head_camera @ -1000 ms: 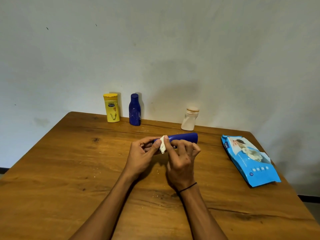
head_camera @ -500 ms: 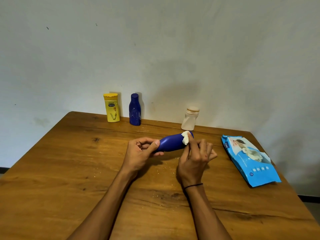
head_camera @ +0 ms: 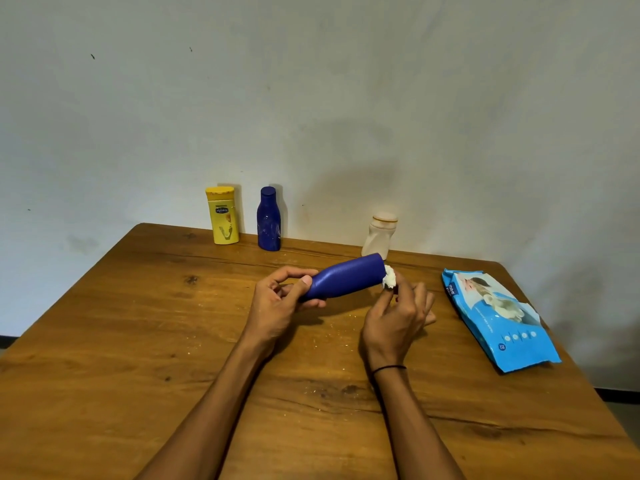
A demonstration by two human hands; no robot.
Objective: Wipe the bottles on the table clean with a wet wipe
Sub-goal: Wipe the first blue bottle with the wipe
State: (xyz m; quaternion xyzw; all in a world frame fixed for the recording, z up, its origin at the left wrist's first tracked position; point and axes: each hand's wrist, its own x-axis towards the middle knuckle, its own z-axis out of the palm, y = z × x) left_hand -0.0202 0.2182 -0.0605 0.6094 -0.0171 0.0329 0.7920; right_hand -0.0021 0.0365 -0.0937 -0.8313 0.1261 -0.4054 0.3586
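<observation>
Tabletop (head_camera: 138,393): bare wood nearest the camera, both forearms reaching in over its near edge, with pale crumbs scattered below the hands.
Left hand (head_camera: 277,303): curled around the narrow end of the bottle, thumb on top, holding it off the wood so its whole surface can be reached.
Bottle (head_camera: 346,277): dark blue, lying almost level above the middle of the tabletop, base raised toward the right.
Right hand (head_camera: 398,317): thumb and first fingers pinch the wipe; the other fingers spread loose.
Wipe (head_camera: 389,277): a small white wad pressed to the bottle's base edge, apparently working the end face.
Wipe pack (head_camera: 498,317): blue, flat near the right edge, within reach for a fresh sheet.
Far edge: yellow bottle (head_camera: 223,216), second blue bottle (head_camera: 268,220) and white bottle (head_camera: 379,235) stand upright along the wall, seemingly awaiting their turn.
</observation>
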